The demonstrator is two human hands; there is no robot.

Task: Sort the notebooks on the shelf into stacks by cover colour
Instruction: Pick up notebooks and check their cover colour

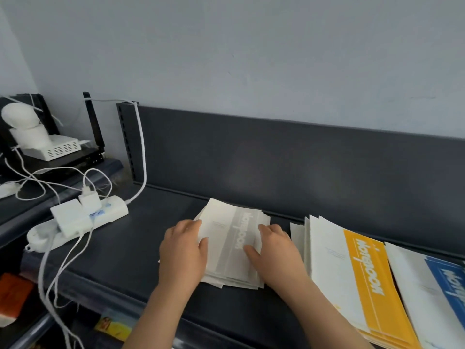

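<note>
here, both hands on the grey notebook stack (230, 250)

the grey notebook stack lies flat on the dark shelf (120, 263), about mid-way along it, its edges ragged and a little fanned. the left hand (182, 253) rests on the stack's left side, fingers slack and fairly flat, thumb lying on the top cover. the right hand (275, 253) sits on the right side in much the same way, thumb on the cover, fingers reaching toward the far right corner. both hands lie wide and press down on the pile.

just to the right lies the yellow notebook stack (364, 285), fanned out, close beside the right wrist. past it, at the edge of view, is the blue notebook stack (437, 298), right up against the yellow one.

to the left, well apart from the notebooks, a white power strip (110, 210) lies on the shelf with plugs in it and white cables (144, 152) trailing off. the dark back panel (276, 159) stands behind.
</note>
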